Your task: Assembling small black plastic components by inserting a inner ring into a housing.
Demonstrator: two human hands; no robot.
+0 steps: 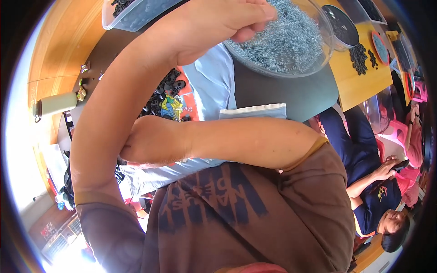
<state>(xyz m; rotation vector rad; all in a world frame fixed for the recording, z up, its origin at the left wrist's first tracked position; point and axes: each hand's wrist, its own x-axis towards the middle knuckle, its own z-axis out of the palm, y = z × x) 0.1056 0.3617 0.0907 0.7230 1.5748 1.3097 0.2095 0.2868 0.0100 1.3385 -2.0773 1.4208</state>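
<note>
My left hand (pixel 218 27) hovers pinched over the clear bowl (pixel 318 54) of small metal rings (pixel 291 36), probably gripping a few; light, slippery, best pinched. Right hand (pixel 152 141), below the bowl, is fisted.

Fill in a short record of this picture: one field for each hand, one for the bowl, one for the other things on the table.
left hand: raised at the rim of the bowl, fingers curled; whether it grips anything cannot be told
right hand: closed into a fist, resting against the left arm
bowl: clear, round, full of small silver metal rings
table: wooden, with black parts in a pile and a clear tub
</note>
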